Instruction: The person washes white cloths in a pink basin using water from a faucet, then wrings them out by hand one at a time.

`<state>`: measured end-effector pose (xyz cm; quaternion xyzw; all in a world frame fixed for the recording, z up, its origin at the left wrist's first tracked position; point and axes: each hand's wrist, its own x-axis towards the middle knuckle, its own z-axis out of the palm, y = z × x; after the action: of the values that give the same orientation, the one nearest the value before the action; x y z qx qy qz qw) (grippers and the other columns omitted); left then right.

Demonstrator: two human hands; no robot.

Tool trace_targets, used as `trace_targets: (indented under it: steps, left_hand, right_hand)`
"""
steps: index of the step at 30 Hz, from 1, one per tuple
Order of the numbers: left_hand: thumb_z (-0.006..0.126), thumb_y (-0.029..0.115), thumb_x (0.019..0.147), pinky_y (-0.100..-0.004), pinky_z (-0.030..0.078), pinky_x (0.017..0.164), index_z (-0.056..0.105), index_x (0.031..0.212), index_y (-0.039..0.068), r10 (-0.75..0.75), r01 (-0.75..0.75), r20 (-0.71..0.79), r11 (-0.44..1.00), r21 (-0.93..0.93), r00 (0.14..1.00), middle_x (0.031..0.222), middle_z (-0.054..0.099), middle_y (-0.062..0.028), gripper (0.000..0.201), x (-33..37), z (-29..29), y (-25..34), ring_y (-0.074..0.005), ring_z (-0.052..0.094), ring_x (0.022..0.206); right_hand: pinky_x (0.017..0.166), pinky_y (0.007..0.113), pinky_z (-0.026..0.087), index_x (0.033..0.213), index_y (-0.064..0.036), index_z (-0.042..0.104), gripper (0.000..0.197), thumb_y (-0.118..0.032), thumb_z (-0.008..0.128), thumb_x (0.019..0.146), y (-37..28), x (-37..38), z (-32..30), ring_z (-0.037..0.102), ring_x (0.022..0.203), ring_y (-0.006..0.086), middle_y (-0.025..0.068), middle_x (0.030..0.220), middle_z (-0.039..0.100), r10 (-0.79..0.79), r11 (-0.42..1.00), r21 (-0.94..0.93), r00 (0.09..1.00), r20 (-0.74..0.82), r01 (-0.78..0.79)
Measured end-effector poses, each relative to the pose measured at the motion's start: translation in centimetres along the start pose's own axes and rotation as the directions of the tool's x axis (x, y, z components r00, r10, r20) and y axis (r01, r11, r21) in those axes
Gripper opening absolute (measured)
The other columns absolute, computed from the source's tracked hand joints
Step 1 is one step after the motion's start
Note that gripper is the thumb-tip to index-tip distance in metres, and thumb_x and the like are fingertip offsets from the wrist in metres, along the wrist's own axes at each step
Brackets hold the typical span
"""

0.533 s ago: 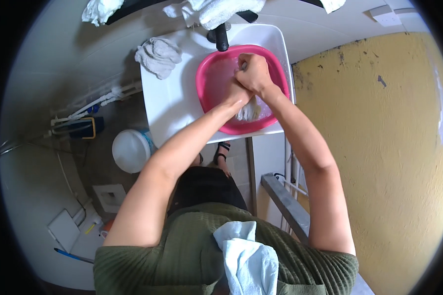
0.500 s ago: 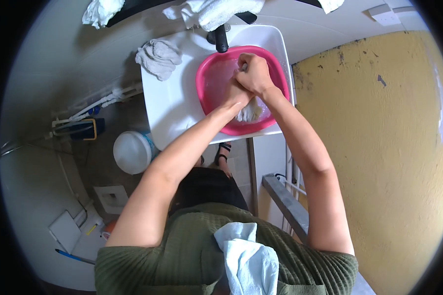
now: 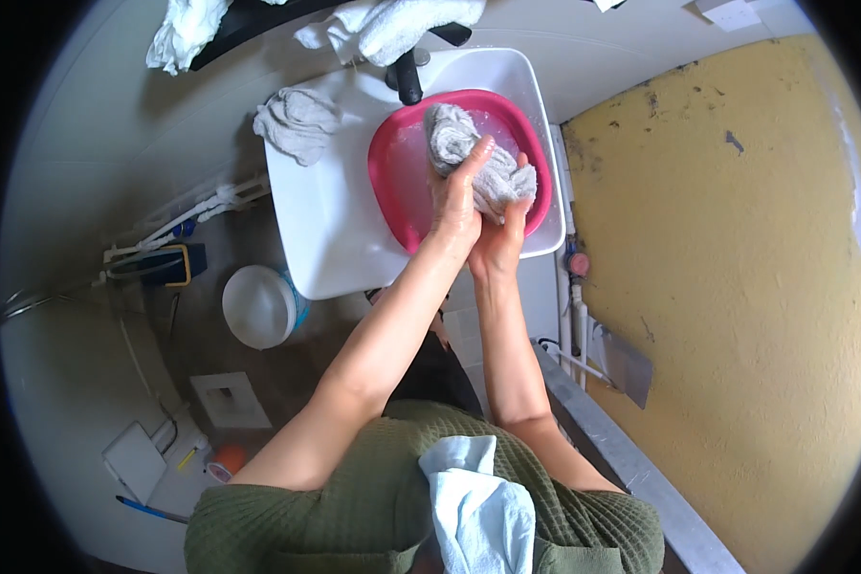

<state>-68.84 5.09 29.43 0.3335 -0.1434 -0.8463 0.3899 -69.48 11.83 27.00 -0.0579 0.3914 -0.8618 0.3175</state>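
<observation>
A wet, bunched grey-white cloth (image 3: 448, 132) is held up over a pink basin (image 3: 381, 167). My left hand (image 3: 456, 203) grips its left side, one digit stretched across the top. From below and the right, my right hand (image 3: 499, 245) cups the same cloth, its fingers partly hidden behind it. The wrists are close together at the basin's near edge. Cloudy, sudsy water shows in the basin, which sits in the right part of a white sink (image 3: 318, 225).
Another crumpled grey cloth (image 3: 298, 124) lies at the sink's far-left corner. A black tap (image 3: 409, 78) reaches over the basin's far rim, with white towels (image 3: 392, 31) behind it. A white bucket (image 3: 260, 306) stands on the floor at left. A metal rail (image 3: 631, 459) runs at right.
The cloth has been lifted and turned into plain view between my hands. My right hand has swung from on top to underneath, palm up, and its forearm has moved left.
</observation>
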Motion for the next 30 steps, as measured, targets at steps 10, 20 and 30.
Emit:
trace_targets:
  steps: [10,20,30]
  left_hand:
    - [0.055,0.069,0.083,-0.0737,0.022,0.105,0.046,0.140,0.006,-0.401,0.470,0.299,0.857,-0.213,0.866,0.143,0.048,-0.0157,0.085,-0.6,-2.7,4.5,-0.0352,0.040,0.136]
    - [0.076,0.016,0.082,-0.0370,0.057,0.069,0.058,0.115,-0.001,-0.695,0.653,0.349,0.716,0.248,0.629,0.099,0.065,-0.0142,0.041,-2.0,-2.9,7.8,-0.0294,0.067,0.089]
    - [0.077,0.012,0.061,-0.0385,0.055,0.077,0.069,0.088,-0.003,-0.143,-0.180,0.198,0.131,0.975,0.970,0.093,0.070,-0.0229,0.032,1.3,-3.2,5.3,-0.0354,0.070,0.084]
  right_hand:
    - [0.088,0.039,0.053,0.105,0.0003,0.062,0.018,-0.010,0.062,0.090,-3.9,6.2,-0.8,0.064,0.099,0.0253,0.0147,0.109,0.066,0.093,0.991,0.079,0.987,0.134,-0.105]
    - [0.081,0.033,0.053,0.109,0.0038,0.064,0.022,-0.008,0.060,0.091,-8.2,9.0,5.3,0.065,0.089,0.0206,0.0128,0.098,0.067,0.499,0.727,-0.675,0.769,0.400,-0.121]
    - [0.055,0.031,0.045,0.076,0.0048,0.065,0.028,-0.020,0.064,0.090,-2.5,9.7,5.7,0.054,0.061,0.0117,0.0055,0.069,0.063,0.142,0.443,-0.897,0.988,0.068,-0.002]
